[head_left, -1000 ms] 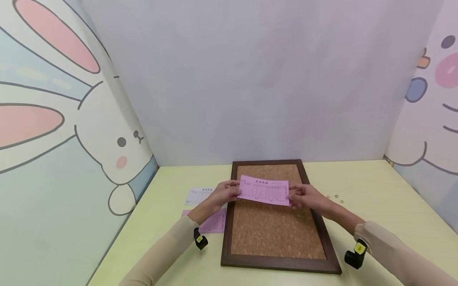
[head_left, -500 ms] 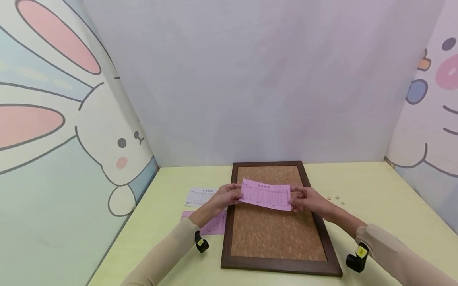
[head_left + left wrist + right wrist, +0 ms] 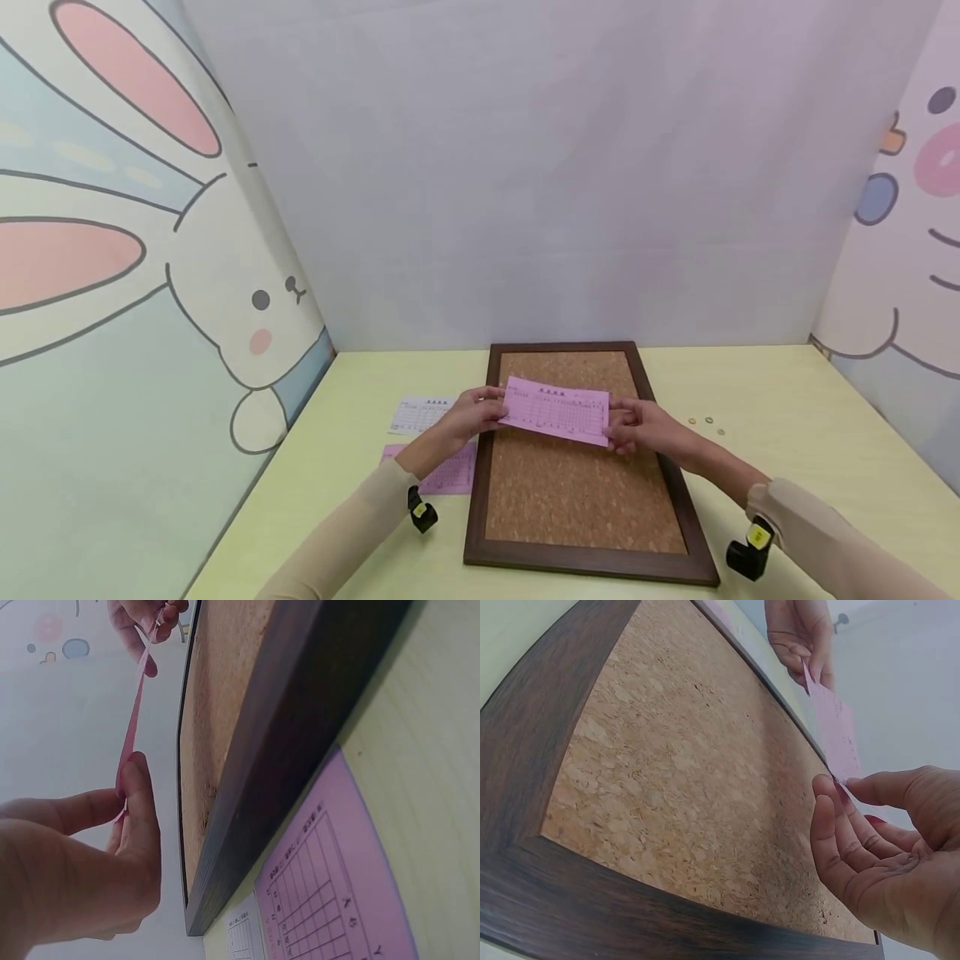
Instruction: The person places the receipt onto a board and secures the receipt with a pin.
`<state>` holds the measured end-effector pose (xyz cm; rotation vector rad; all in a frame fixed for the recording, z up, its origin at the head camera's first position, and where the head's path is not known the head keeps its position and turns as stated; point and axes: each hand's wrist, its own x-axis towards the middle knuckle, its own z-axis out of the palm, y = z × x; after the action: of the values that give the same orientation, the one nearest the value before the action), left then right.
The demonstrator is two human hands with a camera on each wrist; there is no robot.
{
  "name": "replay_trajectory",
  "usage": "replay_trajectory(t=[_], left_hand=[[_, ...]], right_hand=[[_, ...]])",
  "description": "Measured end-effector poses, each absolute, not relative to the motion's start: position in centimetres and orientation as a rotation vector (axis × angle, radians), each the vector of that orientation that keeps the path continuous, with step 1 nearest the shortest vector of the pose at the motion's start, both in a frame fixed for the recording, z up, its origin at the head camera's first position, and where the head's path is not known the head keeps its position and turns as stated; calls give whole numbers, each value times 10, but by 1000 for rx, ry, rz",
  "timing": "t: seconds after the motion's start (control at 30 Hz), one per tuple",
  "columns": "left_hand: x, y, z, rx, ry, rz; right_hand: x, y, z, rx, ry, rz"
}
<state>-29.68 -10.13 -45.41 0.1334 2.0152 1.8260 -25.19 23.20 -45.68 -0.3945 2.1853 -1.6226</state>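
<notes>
A pink printed slip (image 3: 555, 410) is held up above the upper part of a cork board (image 3: 585, 500) with a dark brown frame. My left hand (image 3: 468, 414) pinches its left end between thumb and fingers. At the other end my right hand (image 3: 648, 429) pinches the right edge. In the left wrist view the slip (image 3: 133, 724) appears nearly edge-on, stretched between both hands and apart from the cork. The right wrist view shows thumb and forefinger of my right hand (image 3: 900, 862) meeting on the slip's corner, other fingers curled behind.
Left of the board, a second pink slip (image 3: 453, 471) and a white slip (image 3: 415, 414) lie on the pale yellow table (image 3: 360, 375), partly covered by my left arm. Three tiny ring-like items (image 3: 708, 420) lie right of the board. A grey wall (image 3: 562, 208) rises behind the table.
The pink slip has come down slightly toward the cork, its right end a bit more. Both hands keep their grip. The whole view has also shifted a little.
</notes>
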Motion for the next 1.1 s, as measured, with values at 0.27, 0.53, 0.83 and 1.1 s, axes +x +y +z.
replay_trajectory(t=[0.27,0.53,0.83,1.1], left_hand=[[-294,-105,-453,148,2020,1818],[-292,-107,-453,163,2014,1810],[-291,-107,-455,174,1999,1802],[-288,-109,-457,173,1986,1789]], right_hand=[[-249,230,-460,-417,2176,-1616],[-248,229,-460,-411,2196,-1595],[-247,229,-461,-403,2222,-1585],[-246,227,-462,-424,2232,-1567]])
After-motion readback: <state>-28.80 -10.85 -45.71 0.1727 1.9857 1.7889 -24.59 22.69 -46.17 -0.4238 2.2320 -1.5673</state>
